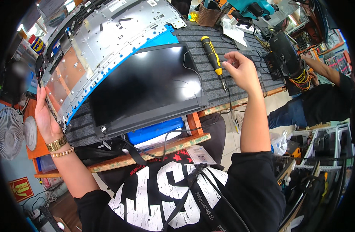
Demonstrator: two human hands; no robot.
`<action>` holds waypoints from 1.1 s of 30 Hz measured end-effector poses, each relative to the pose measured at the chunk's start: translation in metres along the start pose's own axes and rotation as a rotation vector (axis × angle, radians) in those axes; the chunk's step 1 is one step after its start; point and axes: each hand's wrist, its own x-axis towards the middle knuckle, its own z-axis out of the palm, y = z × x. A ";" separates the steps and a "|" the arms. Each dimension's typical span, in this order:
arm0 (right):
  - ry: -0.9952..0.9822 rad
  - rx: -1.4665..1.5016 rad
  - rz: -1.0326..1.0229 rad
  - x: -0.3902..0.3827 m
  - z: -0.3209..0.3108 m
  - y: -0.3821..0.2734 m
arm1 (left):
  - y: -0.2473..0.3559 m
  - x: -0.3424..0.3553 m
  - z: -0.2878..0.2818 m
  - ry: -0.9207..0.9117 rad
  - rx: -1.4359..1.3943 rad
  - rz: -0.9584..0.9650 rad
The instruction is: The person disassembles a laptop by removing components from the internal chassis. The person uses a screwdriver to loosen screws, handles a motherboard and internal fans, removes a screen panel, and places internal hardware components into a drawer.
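Note:
My left hand (47,116) grips the lower left edge of a silver laptop chassis (104,42), held tilted over the bench. Its inner side faces up, with a copper-coloured area and a blue border. Beside and partly under it, a black laptop screen panel (146,87) lies on the ribbed grey mat (193,34), a thin wire across its right side. To the right, my right hand (242,71) hovers over the mat with curved fingers, thumb a little apart, and nothing visible between them. Just left of it lies a yellow-and-black screwdriver (212,56).
A blue box (156,130) sits in the open drawer (154,149) below the bench edge. Cables and a black device (284,48) crowd the right side. Another person's arm (320,69) reaches in there. A white fan (9,133) stands at the far left.

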 end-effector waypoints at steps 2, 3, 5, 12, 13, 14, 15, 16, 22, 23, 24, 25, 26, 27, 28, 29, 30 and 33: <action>-0.005 0.069 0.018 -0.016 0.001 0.004 | 0.000 -0.002 0.004 -0.003 -0.005 -0.005; -0.003 0.070 0.023 -0.024 0.001 0.004 | 0.001 -0.002 0.005 -0.005 -0.005 -0.008; -0.048 0.137 0.043 -0.039 0.004 0.001 | 0.003 0.001 -0.005 -0.031 0.012 -0.018; -0.188 0.215 0.059 -0.079 0.011 -0.026 | 0.003 0.003 -0.007 -0.013 -0.009 -0.002; -0.236 0.202 0.050 -0.083 0.011 -0.030 | 0.002 0.004 -0.008 -0.015 -0.009 -0.005; -0.237 0.206 0.051 -0.086 0.012 -0.035 | 0.003 0.003 -0.005 -0.017 -0.009 -0.005; -0.235 0.210 0.045 -0.087 0.012 -0.038 | 0.002 0.002 -0.002 -0.018 -0.006 0.002; -0.245 0.181 0.055 -0.088 0.011 -0.039 | -0.001 0.000 0.001 -0.040 0.005 -0.004; -0.129 0.263 0.064 -0.086 0.021 -0.036 | 0.004 0.005 -0.014 -0.080 -0.031 0.028; -0.126 0.262 0.061 -0.085 0.022 -0.033 | 0.001 0.003 -0.009 -0.084 -0.026 0.025; -0.051 0.242 0.036 -0.082 0.022 -0.029 | -0.003 0.001 -0.002 -0.090 -0.021 0.022; 0.024 0.221 0.011 -0.079 0.021 -0.025 | -0.004 0.001 0.001 -0.096 -0.015 0.018; 0.041 0.152 0.038 -0.076 0.015 -0.025 | -0.004 0.002 0.000 -0.105 -0.025 0.022; 0.047 0.149 0.038 -0.071 0.014 -0.018 | -0.003 0.002 -0.002 -0.110 -0.028 0.021; 0.139 0.076 -0.012 -0.066 0.014 -0.007 | -0.002 0.002 -0.003 -0.100 -0.011 0.028; 0.230 -0.004 -0.060 -0.061 0.010 -0.001 | -0.003 0.002 -0.003 -0.090 0.001 0.031; 0.224 -0.062 -0.002 -0.056 0.004 0.003 | -0.003 0.001 -0.003 -0.095 -0.008 0.025; 0.288 -0.350 -0.064 -0.045 -0.004 0.027 | -0.002 0.001 -0.003 -0.134 -0.016 -0.007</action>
